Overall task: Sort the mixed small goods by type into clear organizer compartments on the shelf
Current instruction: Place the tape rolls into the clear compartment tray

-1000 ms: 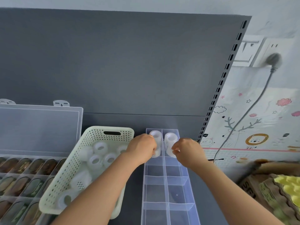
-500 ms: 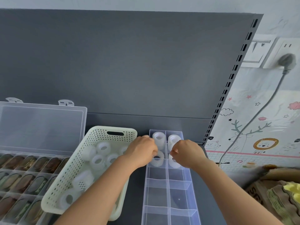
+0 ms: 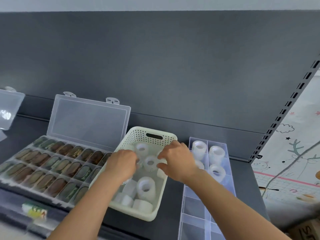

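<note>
Two hands are down in the cream basket [image 3: 131, 140] on your dark shelf [image 3: 173, 205], left hand [image 3: 121, 163] and right hand [image 3: 178, 161] curled among tape rolls [image 3: 145, 187], grip unreadable, clear organizer [image 3: 195, 208] just right of it.

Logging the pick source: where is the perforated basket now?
Head view, lower centre on the shelf: the basket sits between the open organizer case on its left and the clear divided tray on its right.

Shop: slotted retail shelving [image 3: 284, 108]
</note>
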